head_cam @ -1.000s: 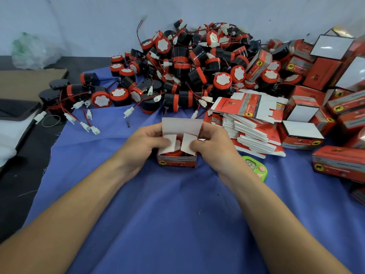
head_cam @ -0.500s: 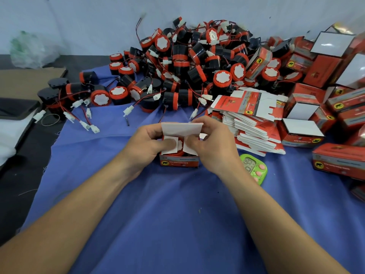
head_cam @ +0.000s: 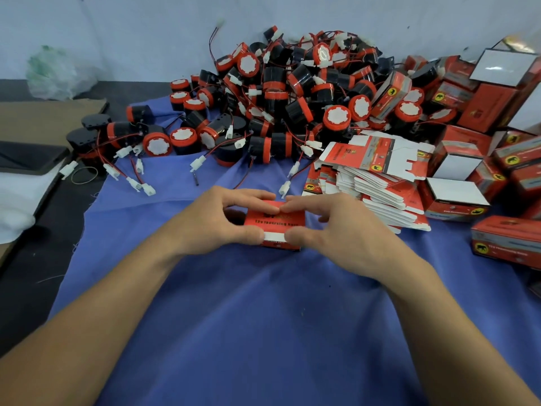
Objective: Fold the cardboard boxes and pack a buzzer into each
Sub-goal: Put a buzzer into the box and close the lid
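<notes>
Cloth [head_cam: 248,332], blue and rumpled, covered the near tabletop [head_cam: 29,303], and both forearms reached over it. At its middle sat the box [head_cam: 273,221], its red lid folded down and a white flap [head_cam: 273,236] showing along the near edge. Left hand [head_cam: 225,221] and right hand [head_cam: 333,227] each had their grip clamped on it, with fingertips [head_cam: 257,197] on the lid's far edge and thumbs [head_cam: 248,232] pinching the flap from either side. Whether a buzzer lay inside could not be seen.

The step looked like tucking the lid shut. Doing it well would likely mean holding the lid flat with the fingers and creasing the flap sharply. Both thumbs would then slide it evenly inside the front wall, so that neither corner buckled and no lead caught in the seam.

Right of the hands lay a fanned stack of blanks [head_cam: 380,197], with packed boxes [head_cam: 509,247] further right. Far off, loose buzzers [head_cam: 292,92] were heaped against the wall [head_cam: 146,30].
</notes>
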`<action>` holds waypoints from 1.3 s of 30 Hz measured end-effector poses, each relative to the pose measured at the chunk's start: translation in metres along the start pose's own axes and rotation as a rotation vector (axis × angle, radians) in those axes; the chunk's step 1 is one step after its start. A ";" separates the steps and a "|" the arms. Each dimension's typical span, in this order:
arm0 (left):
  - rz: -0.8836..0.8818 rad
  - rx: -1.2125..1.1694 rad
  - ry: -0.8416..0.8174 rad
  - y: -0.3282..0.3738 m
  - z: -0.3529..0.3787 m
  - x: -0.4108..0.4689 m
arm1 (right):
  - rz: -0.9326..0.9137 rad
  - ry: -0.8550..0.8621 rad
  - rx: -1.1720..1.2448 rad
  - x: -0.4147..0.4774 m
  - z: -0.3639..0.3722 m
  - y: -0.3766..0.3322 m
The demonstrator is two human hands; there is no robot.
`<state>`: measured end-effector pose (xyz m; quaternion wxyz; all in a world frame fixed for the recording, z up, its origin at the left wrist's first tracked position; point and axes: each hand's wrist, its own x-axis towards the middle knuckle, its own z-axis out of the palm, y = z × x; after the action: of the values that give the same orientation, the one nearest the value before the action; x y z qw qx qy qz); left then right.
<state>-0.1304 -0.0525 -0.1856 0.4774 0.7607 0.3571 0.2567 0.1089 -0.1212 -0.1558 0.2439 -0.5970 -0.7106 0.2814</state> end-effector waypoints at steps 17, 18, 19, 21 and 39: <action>0.007 0.017 0.058 -0.002 0.002 0.002 | -0.058 0.030 -0.013 0.001 0.003 0.000; 0.008 -0.001 0.058 -0.001 0.002 0.002 | -0.048 0.030 -0.007 0.002 0.004 0.001; 0.010 -0.015 0.061 -0.001 0.002 0.002 | -0.037 0.031 0.008 0.002 0.006 0.002; 0.027 -0.005 0.082 0.000 0.004 0.002 | -0.022 0.044 0.041 0.003 0.010 0.002; 0.322 0.566 0.317 0.018 0.033 -0.011 | -0.207 0.362 -0.291 -0.014 0.012 -0.002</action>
<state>-0.1081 -0.0844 -0.1834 0.1402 0.8600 0.3592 0.3342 0.1020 -0.1368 -0.1628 0.3062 -0.5903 -0.7459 0.0384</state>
